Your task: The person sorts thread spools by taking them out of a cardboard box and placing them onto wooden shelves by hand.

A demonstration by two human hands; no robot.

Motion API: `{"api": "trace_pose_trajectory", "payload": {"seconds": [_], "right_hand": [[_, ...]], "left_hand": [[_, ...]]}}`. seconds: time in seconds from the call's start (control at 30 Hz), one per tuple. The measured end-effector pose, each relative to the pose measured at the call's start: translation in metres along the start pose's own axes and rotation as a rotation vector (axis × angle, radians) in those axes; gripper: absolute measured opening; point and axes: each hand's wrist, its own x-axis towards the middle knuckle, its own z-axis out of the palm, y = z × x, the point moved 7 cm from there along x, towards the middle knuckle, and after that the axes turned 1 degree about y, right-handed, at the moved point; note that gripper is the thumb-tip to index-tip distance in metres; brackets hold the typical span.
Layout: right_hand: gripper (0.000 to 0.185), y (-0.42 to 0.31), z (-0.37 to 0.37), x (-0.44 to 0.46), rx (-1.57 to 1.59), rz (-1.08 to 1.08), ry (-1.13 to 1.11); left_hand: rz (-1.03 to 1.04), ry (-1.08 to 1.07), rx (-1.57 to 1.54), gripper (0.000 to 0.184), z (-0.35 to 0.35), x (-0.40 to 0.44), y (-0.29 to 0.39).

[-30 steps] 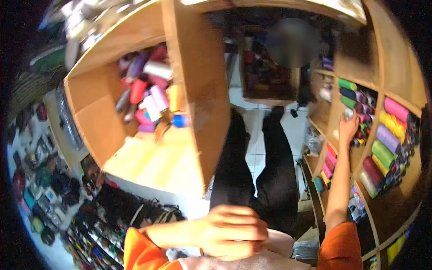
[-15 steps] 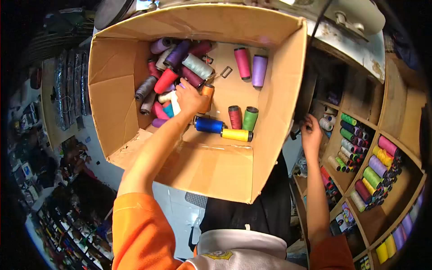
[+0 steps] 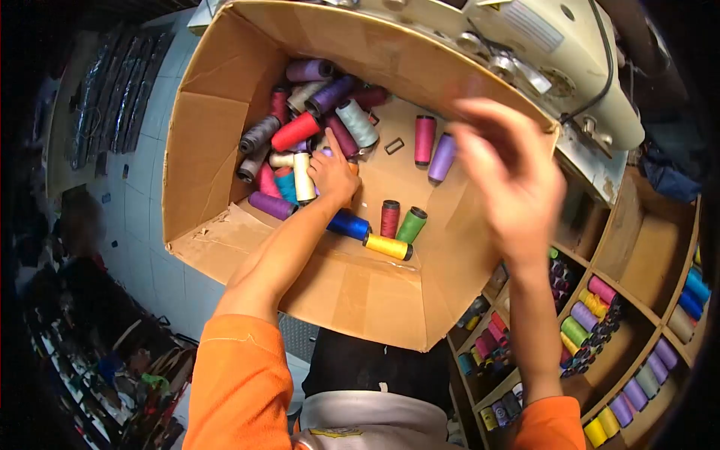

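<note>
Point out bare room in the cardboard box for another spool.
The cardboard box has bare floor between the farther pink spool and purple spool and the nearer dark red spool and green spool. A smaller gap lies around the metal buckle. The left is crowded: a heap of spools borders the left hand.

Cardboard box (image 3: 360,292) holds heaped thread spools (image 3: 295,133) at left, rectangular buckle (image 3: 394,145) mid-bottom, pink spool (image 3: 425,140) and purple spool (image 3: 442,159) rightward, yellow spool (image 3: 386,246) near front.

Machine label (image 3: 531,24), shirt emblem (image 3: 335,433), both unreadable
</note>
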Motion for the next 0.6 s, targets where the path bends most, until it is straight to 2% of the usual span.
{"api": "trace_pose_trajectory", "payload": {"seconds": [0.03, 0.07, 0.1, 0.17, 0.2, 0.23, 0.33, 0.37, 0.4, 0.53, 0.57, 0.6], "right_hand": [[0.02, 0.017, 0.034, 0.017, 0.021, 0.128, -0.153], [0.024, 0.031, 0.065, 0.034, -0.149, 0.108, -0.278], [0.036, 0.063, 0.098, 0.047, -0.359, 0.106, -0.441], [0.039, 0.133, 0.149, 0.057, -0.883, 0.244, -0.77], [0.042, 0.161, 0.159, 0.056, -0.986, 0.358, -0.895], [0.056, 0.195, 0.169, 0.059, -1.052, 0.385, -0.888], [0.078, 0.232, 0.185, 0.051, -0.878, 0.534, -0.714], [0.104, 0.257, 0.195, 0.036, -0.775, 0.63, -0.739], [0.118, 0.267, 0.197, 0.023, -0.918, 0.7, -0.61], [0.126, 0.255, 0.206, -0.002, -0.767, 0.719, -0.515], [0.123, 0.257, 0.21, -0.008, -0.79, 0.709, -0.47], [0.121, 0.26, 0.216, -0.015, -0.828, 0.689, -0.479]], "left_hand": [[0.005, -0.018, -0.004, 0.11, 0.004, 0.0, -0.002], [0.016, -0.047, -0.004, 0.109, 0.011, -0.003, -0.003], [0.014, -0.008, 0.038, 0.109, 0.015, -0.005, 0.001], [0.026, -0.053, -0.009, 0.108, 0.021, -0.011, 0.006], [0.032, -0.073, -0.033, 0.107, 0.021, -0.014, 0.008], [0.03, -0.086, -0.02, 0.107, 0.017, -0.014, 0.012], [0.017, -0.158, -0.05, 0.107, 0.0, -0.022, 0.012], [0.019, -0.268, -0.051, 0.11, -0.005, -0.027, 0.01], [0.018, -0.343, -0.057, 0.113, -0.021, -0.034, 0.005], [0.006, -0.561, -0.07, 0.122, -0.093, -0.054, -0.035], [-0.004, -0.527, -0.125, 0.116, -0.105, -0.055, -0.047], [0.028, -0.47, -0.307, 0.116, -0.113, -0.054, -0.058]]}}
